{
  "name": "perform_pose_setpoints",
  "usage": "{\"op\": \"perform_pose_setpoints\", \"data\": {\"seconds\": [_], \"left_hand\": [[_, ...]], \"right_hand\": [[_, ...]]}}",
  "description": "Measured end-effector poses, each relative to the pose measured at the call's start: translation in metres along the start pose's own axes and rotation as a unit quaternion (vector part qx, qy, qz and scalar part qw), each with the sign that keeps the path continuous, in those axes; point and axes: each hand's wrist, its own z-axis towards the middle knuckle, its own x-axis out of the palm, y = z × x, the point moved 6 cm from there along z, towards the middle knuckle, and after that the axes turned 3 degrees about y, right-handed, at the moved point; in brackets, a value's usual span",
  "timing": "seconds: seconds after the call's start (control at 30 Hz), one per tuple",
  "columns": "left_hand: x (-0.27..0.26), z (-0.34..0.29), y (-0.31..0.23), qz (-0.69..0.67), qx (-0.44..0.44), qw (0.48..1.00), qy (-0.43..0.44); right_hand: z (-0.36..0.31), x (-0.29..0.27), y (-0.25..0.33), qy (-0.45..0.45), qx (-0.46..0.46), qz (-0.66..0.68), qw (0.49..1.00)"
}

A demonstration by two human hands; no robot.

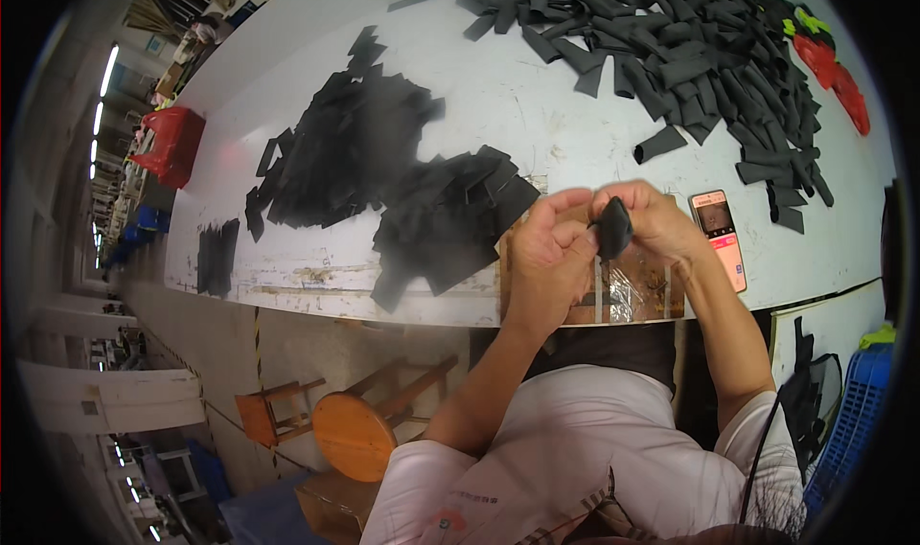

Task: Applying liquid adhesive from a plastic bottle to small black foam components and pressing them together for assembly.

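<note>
Flat black pieces (402,181) lie left of the hands on the bench (498,95), a phone (721,234) just right, while left hand (546,248) and right hand (652,221), raised together, pinch a small black piece (613,227) between them.

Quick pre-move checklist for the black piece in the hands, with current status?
1. Both hands on the piece: ok. Left hand and right hand pinch the small black piece between them.
2. Piece clear of the table: ok, held above its near edge.
3. Grip detail, which fingers press where: cannot tell, the piece hides the fingertips.
4. Flat black pieces within reach on the left: ok.
5. Pile of rolled black pieces further back: ok, apart from the flat ones.
6. Phone beside the right hand: not ok, lies close to the working spot.
</note>
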Motion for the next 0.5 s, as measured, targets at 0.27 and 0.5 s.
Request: {"op": "perform_pose_setpoints", "data": {"seconds": [0.27,0.5], "left_hand": [[0.003,-0.001,0.019,-0.515,-0.134,0.840,0.102],[-0.025,-0.001,0.031,-0.170,-0.104,0.976,0.090]], "right_hand": [[-0.001,0.011,0.009,0.008,-0.054,-0.021,0.998],[0.005,-0.004,-0.032,0.049,0.023,0.087,0.995]]}}
